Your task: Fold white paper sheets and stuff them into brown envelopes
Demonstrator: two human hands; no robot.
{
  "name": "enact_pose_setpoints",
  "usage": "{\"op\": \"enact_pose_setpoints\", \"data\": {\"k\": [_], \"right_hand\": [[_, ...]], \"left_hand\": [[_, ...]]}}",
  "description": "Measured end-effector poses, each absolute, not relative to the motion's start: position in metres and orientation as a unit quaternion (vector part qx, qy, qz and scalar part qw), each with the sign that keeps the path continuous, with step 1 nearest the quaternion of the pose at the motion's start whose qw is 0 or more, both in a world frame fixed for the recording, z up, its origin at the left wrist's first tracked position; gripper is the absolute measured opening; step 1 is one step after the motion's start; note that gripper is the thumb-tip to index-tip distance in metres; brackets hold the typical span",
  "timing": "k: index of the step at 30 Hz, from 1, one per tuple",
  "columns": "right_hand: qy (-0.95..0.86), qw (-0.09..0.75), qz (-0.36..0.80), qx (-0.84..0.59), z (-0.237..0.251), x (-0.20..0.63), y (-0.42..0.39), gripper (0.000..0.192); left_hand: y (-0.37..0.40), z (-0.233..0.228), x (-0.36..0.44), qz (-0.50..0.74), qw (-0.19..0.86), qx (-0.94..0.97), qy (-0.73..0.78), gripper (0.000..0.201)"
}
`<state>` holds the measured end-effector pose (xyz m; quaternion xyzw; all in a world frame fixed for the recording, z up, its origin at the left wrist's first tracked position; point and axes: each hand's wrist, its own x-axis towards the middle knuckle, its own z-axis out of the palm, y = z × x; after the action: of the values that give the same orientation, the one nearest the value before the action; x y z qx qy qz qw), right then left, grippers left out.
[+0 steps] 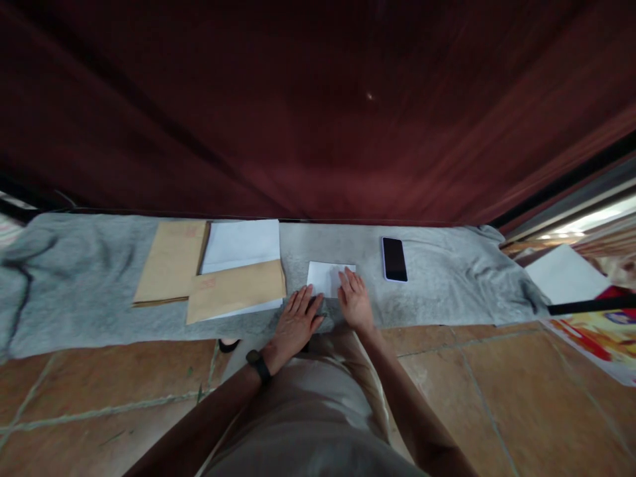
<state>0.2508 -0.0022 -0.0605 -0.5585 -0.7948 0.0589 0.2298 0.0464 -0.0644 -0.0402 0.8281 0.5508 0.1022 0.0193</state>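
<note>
A small folded sheet of white paper (325,277) lies on a grey cloth (338,244) in front of me. My left hand (297,319), with a dark watch on its wrist, rests flat with fingers spread, the fingertips at the paper's lower left edge. On the paper's right side lie the fingers of my right hand (354,301), stretched out and pressing down from above. To the left are a stack of brown envelopes (171,262), another brown envelope (238,290) and white sheets (243,244) partly under it.
A phone (395,259) in a pale purple case lies right of the paper. Behind the cloth rises a dark red panel (318,132). Past the cloth's right end are a white sheet (566,275) and a colourful printed box or sheet (609,338). Below is a tiled floor (491,384).
</note>
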Motion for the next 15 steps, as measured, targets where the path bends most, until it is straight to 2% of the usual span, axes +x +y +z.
{"op": "enact_pose_setpoints", "data": {"k": [7, 9, 11, 13, 15], "right_hand": [[-0.805, 0.211, 0.064, -0.551, -0.070, 0.245, -0.012, 0.047], [-0.805, 0.215, 0.064, -0.549, -0.071, 0.246, -0.011, 0.048], [-0.804, 0.218, 0.064, -0.549, -0.072, 0.246, -0.011, 0.048], [-0.802, 0.222, 0.064, -0.551, -0.073, 0.245, -0.011, 0.048], [-0.801, 0.225, 0.066, -0.551, -0.073, 0.245, -0.012, 0.048]], "left_hand": [[-0.062, -0.022, 0.023, 0.124, 0.010, 0.831, 0.543, 0.058], [-0.052, -0.016, -0.004, 0.133, -0.002, 0.797, 0.590, 0.069], [-0.037, -0.014, -0.036, 0.122, 0.006, 0.745, 0.656, 0.089], [-0.023, -0.013, -0.068, 0.076, 0.046, 0.719, 0.690, 0.100], [-0.013, -0.012, -0.093, 0.022, 0.108, 0.723, 0.682, 0.104]]}}
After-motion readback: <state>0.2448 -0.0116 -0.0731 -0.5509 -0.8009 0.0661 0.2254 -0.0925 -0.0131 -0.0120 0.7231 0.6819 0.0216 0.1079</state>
